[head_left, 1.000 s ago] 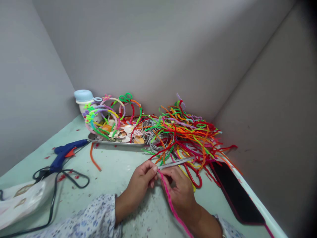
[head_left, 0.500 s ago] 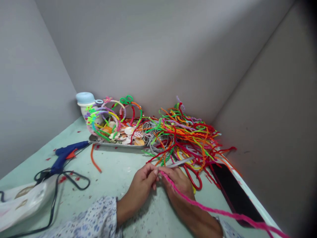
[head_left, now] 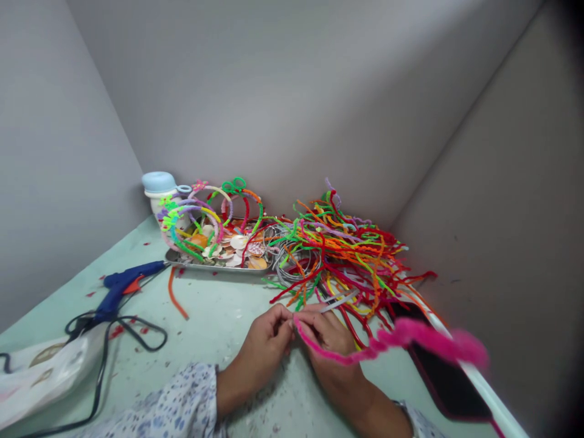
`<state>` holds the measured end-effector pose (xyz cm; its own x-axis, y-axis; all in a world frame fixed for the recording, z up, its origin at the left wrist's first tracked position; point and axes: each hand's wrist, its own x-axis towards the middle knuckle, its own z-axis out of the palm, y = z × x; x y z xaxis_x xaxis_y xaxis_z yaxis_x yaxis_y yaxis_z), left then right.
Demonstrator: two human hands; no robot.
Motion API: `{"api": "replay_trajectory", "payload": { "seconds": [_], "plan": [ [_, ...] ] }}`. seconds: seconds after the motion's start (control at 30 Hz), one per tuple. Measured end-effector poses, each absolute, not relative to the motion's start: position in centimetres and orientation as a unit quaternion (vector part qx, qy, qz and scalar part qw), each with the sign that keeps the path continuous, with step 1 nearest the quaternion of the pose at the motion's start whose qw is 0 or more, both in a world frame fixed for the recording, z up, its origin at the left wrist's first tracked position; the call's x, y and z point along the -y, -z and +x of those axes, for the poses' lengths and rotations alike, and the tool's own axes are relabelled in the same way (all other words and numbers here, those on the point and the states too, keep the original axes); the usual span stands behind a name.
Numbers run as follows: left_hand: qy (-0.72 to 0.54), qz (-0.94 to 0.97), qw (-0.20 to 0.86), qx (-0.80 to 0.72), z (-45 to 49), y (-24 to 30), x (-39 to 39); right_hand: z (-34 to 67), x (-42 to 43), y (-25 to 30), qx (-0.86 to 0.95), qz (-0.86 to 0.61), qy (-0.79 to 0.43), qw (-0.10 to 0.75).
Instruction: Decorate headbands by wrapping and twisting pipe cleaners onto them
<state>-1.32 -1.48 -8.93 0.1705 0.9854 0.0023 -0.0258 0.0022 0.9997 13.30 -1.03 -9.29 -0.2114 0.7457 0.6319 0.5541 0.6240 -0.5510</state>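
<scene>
My left hand [head_left: 269, 336] is closed, thumb and fingers pinched against the tips of my right hand [head_left: 332, 344]. From this meeting point a fuzzy pink pipe cleaner [head_left: 340, 358] runs across my right hand; its far part rises to the right and is blurred. A thin, curved grey band [head_left: 341, 300] sticks out behind my right fingers, which are curled around it. The pinched ends are hidden between the fingertips.
Colourful pipe cleaners [head_left: 365, 243] lie heaped behind my hands, beside grey wire rings [head_left: 296, 264]. A metal tray [head_left: 219, 266] holds shells and decorated headbands [head_left: 212, 213]. Left are a blue glue gun [head_left: 112, 298], its cord and a plastic bag [head_left: 55, 371]; right, a phone [head_left: 444, 377].
The pink pipe cleaner's free length has swung upward and now curves above the phone. The grey band has shifted and tilts more steeply. Both hands stay together in nearly the same place.
</scene>
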Motion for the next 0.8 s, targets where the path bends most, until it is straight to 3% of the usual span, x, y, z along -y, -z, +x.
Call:
{"api": "replay_trajectory", "payload": {
  "seconds": [0.53, 0.8],
  "plan": [
    [-0.431, 0.645, 0.451, -0.442, -1.5, 8.3, 2.3, 12.9, 1.9, 8.6, 0.747, -0.448, -0.102, 0.481],
    [-0.396, 0.694, 0.377, -0.469, -1.6, 8.0, 2.5, 12.9, 2.4, 8.3, 0.733, -0.463, -0.179, 0.465]
  ]
}}
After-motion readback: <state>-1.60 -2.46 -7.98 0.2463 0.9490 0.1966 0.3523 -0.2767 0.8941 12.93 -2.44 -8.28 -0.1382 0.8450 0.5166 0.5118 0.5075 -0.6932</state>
